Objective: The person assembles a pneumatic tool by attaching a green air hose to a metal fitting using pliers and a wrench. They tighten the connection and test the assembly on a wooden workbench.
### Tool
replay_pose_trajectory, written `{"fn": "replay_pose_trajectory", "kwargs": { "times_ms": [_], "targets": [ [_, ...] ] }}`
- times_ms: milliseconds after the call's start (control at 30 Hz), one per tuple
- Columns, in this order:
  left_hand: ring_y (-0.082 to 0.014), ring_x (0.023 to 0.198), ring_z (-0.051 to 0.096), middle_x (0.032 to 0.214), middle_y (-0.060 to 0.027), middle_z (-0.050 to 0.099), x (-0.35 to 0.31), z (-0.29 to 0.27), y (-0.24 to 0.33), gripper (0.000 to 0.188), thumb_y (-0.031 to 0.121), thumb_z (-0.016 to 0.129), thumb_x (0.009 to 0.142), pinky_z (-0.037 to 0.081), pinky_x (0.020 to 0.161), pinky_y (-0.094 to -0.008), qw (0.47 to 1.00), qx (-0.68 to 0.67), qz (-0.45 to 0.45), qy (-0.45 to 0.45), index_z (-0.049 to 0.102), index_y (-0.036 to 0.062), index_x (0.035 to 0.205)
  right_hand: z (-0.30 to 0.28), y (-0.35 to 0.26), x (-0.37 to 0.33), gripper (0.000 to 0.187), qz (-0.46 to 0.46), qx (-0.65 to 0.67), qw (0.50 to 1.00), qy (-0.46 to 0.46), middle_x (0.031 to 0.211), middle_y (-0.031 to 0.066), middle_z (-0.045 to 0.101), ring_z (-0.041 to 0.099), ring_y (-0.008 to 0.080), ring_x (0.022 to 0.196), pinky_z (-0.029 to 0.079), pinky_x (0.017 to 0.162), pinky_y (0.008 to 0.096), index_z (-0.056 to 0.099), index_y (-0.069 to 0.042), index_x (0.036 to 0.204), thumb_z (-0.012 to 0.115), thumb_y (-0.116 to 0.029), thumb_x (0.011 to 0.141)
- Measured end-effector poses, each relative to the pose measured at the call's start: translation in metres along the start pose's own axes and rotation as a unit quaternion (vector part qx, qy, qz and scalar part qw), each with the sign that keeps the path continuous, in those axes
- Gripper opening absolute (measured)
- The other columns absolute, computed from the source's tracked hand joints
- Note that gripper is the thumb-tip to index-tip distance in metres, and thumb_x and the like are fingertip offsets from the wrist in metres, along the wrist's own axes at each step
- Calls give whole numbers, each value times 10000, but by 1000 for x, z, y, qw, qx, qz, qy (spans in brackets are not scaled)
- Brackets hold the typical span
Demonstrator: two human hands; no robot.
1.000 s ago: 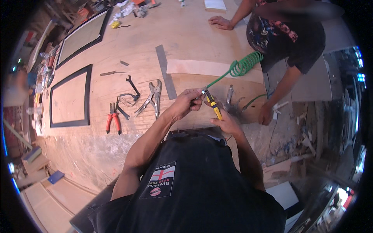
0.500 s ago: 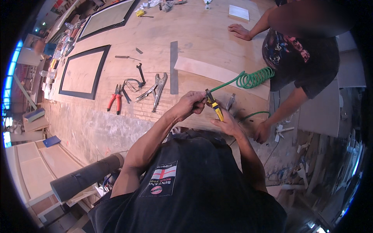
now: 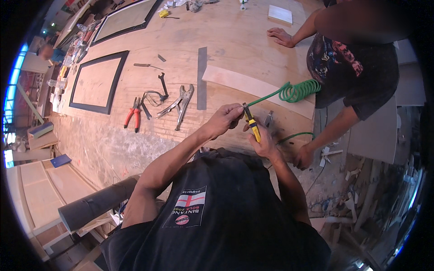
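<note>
My left hand [image 3: 227,119] is closed, its thumb and fingers pinching the end of a green coiled hose [image 3: 299,91]. Yellow-and-black pliers [image 3: 254,130] are in my right hand [image 3: 264,142], their dark jaws up against the hose end beside my left fingertips. Whether the jaws bite into the hose is too small to tell. From there the hose runs up and right into its coil, which lies over a pale wood strip [image 3: 253,84]. Just right of the pliers, a metal tool [image 3: 269,118] is partly hidden behind my right hand.
On the table [image 3: 172,45] to the left lie locking pliers [image 3: 181,104], red-handled pliers [image 3: 134,115], a wrench [image 3: 163,86] and a black frame [image 3: 113,86]. A co-worker at the right rests one hand [image 3: 281,37] on the tabletop and another [image 3: 304,157] at its edge.
Both my hands have shifted slightly right with the hose end and the pliers. The hose coil sits a little farther right. The tools on the table have stayed put.
</note>
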State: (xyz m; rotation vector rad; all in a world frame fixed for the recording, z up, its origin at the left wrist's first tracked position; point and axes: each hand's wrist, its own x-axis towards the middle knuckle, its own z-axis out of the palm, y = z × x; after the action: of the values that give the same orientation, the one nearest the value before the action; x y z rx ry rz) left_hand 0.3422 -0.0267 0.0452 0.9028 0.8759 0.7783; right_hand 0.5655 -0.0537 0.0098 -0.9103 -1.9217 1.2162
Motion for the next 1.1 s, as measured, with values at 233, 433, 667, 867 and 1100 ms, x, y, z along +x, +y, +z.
{"fn": "replay_pose_trajectory", "kwargs": {
  "times_ms": [233,433,667,867,1100],
  "targets": [
    [-330,645,522,691,-147,539,18,-3,0,323,284,543,1063,429,613,-428,936,315,132,82,553,2,907,5,-6,3,175,47,-4,998,31,1049,210,577,570,402,1044,457,921,474,598,-17,1049,561,-38,879],
    [-382,786,606,827,-257,611,34,-12,-5,294,261,556,1049,467,716,-474,893,413,146,102,589,-24,985,15,-21,10,195,202,18,978,47,1002,176,618,628,331,911,496,832,425,608,-4,1069,612,-51,880],
    [-438,1137,617,1230,-278,589,14,-78,-39,598,331,742,907,513,932,-479,904,380,129,147,519,-15,1341,38,-1,-6,163,212,27,972,97,963,86,616,582,182,908,471,844,332,606,-8,1063,566,-28,907],
    [-381,1199,537,1258,-182,516,-127,-267,-46,631,340,860,759,442,976,-563,591,487,-76,638,516,38,1194,48,-6,-15,225,173,-58,981,62,1068,141,659,638,278,1052,473,970,386,617,-1,1118,593,-16,895],
    [-333,1262,508,1296,-141,518,-172,-346,-78,540,510,656,919,399,1034,-609,443,674,-182,563,559,80,1230,54,-22,2,234,147,-44,987,44,1098,174,663,642,352,1091,476,969,414,622,5,1120,582,-6,890]
  ]
}}
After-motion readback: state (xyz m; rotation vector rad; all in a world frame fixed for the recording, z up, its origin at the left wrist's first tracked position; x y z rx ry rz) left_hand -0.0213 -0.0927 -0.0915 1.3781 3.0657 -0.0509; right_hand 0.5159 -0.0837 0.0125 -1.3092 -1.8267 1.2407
